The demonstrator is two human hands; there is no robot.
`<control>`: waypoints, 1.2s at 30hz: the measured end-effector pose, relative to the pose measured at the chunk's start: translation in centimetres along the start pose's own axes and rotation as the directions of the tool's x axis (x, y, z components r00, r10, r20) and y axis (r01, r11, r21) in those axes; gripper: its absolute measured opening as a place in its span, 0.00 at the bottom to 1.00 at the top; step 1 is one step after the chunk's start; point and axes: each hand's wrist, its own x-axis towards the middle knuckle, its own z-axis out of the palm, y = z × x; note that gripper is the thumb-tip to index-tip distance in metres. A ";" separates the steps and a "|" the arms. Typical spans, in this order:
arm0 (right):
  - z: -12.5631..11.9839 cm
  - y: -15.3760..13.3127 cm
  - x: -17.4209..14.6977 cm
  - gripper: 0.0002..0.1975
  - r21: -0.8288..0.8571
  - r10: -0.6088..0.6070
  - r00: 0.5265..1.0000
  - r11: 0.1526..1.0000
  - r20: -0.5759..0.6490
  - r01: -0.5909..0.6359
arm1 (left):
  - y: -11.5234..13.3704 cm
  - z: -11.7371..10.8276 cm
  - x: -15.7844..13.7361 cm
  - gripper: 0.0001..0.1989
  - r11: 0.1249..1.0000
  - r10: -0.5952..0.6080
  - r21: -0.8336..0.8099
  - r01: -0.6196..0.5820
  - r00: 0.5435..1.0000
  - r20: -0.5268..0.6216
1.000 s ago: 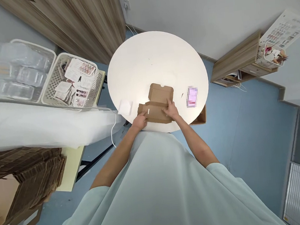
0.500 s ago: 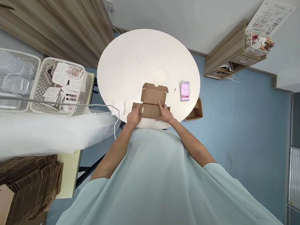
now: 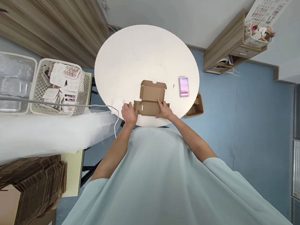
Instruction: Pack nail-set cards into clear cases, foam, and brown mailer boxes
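On the near part of the round table lies a brown cardboard mailer box [image 3: 153,92], unfolded, with its lid panel standing away from me and its side flaps loose. My right hand [image 3: 165,110] grips its right side, index finger on the inner panel and thumb at the near edge. Left of the box, my left hand [image 3: 129,114] rests by the left flap with its fingers apart, holding nothing I can see. Just beyond those fingers is a thin white packet or sheet [image 3: 117,103], its kind unclear.
The white round table [image 3: 144,49] bears a phone with a blurred pink screen [image 3: 184,87]. A cable [image 3: 96,105] crosses from the left. Baskets of cards [image 3: 61,85], white wrapping sheet [image 3: 48,134] and stacked flat cardboard [image 3: 40,186] stand left. An open carton [image 3: 197,106] sits below the right edge.
My left hand has let go of the box's left side and shifted left toward the white packet. My right hand stays on the box. The whole view has shifted slightly.
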 end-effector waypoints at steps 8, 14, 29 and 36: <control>0.0 0.2 0.2 0.77 0.006 -0.010 1.000 1.000 -0.016 0.011 | 0.6 0.0 0.4 0.11 0.964 -0.073 -0.247 0.098 0.991 0.110; 0.2 0.3 0.3 0.78 0.014 -0.008 1.000 1.000 -0.016 0.008 | 2.2 0.5 -0.2 0.16 0.934 -0.011 -0.351 0.071 0.985 0.170; 0.3 0.6 0.9 0.77 -0.054 -0.016 1.000 0.998 0.009 0.016 | 2.8 0.8 0.2 0.11 0.984 -0.115 -0.100 0.147 0.955 0.275; 0.4 0.7 0.9 0.71 -0.043 -0.021 1.000 0.999 -0.013 0.021 | 4.4 0.4 -0.2 0.15 0.992 -0.127 0.021 0.126 0.957 0.261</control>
